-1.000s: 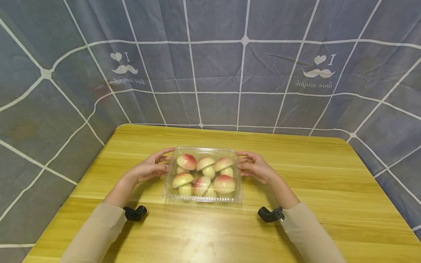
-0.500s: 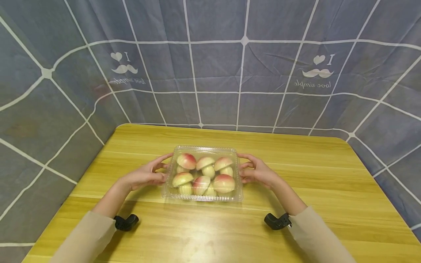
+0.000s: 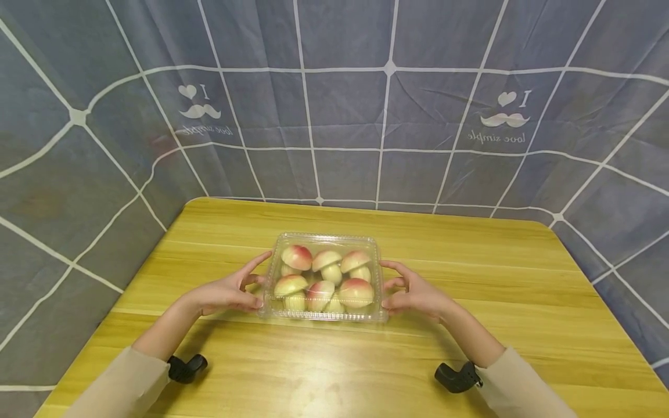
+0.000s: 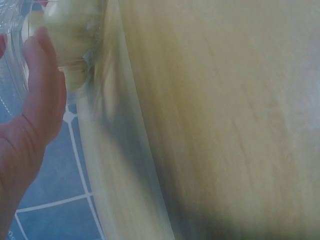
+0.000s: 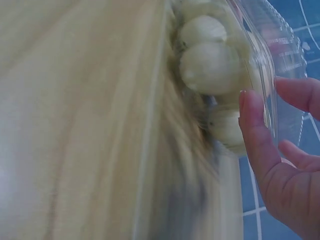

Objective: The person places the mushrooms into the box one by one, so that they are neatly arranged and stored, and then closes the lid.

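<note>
A clear plastic clamshell box point(image 3: 323, 316) lies flat on the table, its lid down. Inside it are several mushroom-shaped pieces point(image 3: 356, 292) with pale stems and yellow-pink caps. My left hand point(image 3: 225, 293) is at the box's left side, thumb by the near corner and forefinger stretched along the edge. On the opposite side is my right hand point(image 3: 418, 296), with thumb and forefinger spread in the same way. Close up in the left wrist view, the thumb point(image 4: 42, 75) lies against the box wall. The right wrist view shows the right thumb point(image 5: 257, 130) at the wall too.
The yellow wood-grain table point(image 3: 324, 371) extends around the box. A grey curtain point(image 3: 345, 116) with white lines hangs behind it and along both sides. Black camera mounts point(image 3: 188, 368) sit on both wrists, below the beige sleeves.
Both hands have slid along the box's sides toward its near corners, and the wrists have come nearer and spread outward. The box has stayed in place.
</note>
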`<action>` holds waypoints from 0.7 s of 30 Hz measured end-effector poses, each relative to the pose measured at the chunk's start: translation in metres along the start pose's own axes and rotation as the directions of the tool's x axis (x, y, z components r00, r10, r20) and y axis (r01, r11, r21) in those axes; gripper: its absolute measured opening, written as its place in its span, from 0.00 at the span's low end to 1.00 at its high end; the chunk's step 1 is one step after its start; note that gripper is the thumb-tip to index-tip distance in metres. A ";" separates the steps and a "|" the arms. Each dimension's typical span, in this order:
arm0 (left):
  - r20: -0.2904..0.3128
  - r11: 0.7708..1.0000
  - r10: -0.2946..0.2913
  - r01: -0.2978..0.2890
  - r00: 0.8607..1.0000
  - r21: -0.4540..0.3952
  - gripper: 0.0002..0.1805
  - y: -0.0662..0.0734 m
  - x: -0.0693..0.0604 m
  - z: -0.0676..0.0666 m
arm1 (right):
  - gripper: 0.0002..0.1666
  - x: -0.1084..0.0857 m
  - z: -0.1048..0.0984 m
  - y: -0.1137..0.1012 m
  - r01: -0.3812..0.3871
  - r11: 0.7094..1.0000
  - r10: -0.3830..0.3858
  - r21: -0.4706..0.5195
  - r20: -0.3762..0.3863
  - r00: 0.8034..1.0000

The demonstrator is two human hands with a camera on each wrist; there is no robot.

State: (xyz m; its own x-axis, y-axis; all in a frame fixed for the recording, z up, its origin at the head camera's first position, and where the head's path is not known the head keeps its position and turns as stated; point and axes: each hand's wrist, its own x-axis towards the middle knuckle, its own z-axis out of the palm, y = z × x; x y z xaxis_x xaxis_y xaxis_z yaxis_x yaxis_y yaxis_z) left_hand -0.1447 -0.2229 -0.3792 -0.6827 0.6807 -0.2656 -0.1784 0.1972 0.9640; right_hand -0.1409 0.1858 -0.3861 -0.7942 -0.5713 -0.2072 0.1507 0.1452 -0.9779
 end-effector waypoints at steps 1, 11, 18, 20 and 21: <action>-0.002 1.000 -0.003 0.003 1.000 -0.006 0.58 -0.001 0.000 0.000 | 0.54 -0.001 0.001 0.000 -0.004 1.000 0.004 0.006 0.006 1.000; -0.041 0.999 -0.025 0.024 0.999 -0.029 0.61 -0.004 0.001 0.005 | 0.59 -0.009 0.009 0.000 -0.023 0.998 0.019 0.052 0.087 0.996; -0.025 0.998 -0.024 0.023 0.999 -0.054 0.61 -0.004 0.001 0.006 | 0.59 -0.007 0.012 0.002 -0.055 0.989 0.040 0.140 0.111 0.993; -0.019 0.997 -0.022 0.020 1.000 -0.071 0.61 -0.004 0.000 0.006 | 0.59 -0.007 0.012 0.002 -0.061 0.986 0.044 0.154 0.112 0.993; -0.018 0.996 -0.023 0.022 1.000 -0.082 0.61 -0.004 0.000 0.006 | 0.59 -0.006 0.012 0.002 -0.063 0.985 0.045 0.160 0.113 0.993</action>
State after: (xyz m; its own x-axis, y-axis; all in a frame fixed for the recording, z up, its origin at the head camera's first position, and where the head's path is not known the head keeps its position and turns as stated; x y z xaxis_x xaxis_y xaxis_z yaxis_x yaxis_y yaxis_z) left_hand -0.1400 -0.2189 -0.3829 -0.6909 0.6632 -0.2878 -0.2509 0.1534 0.9558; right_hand -0.1285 0.1798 -0.3872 -0.7148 -0.6520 -0.2531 0.2928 0.0497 -0.9549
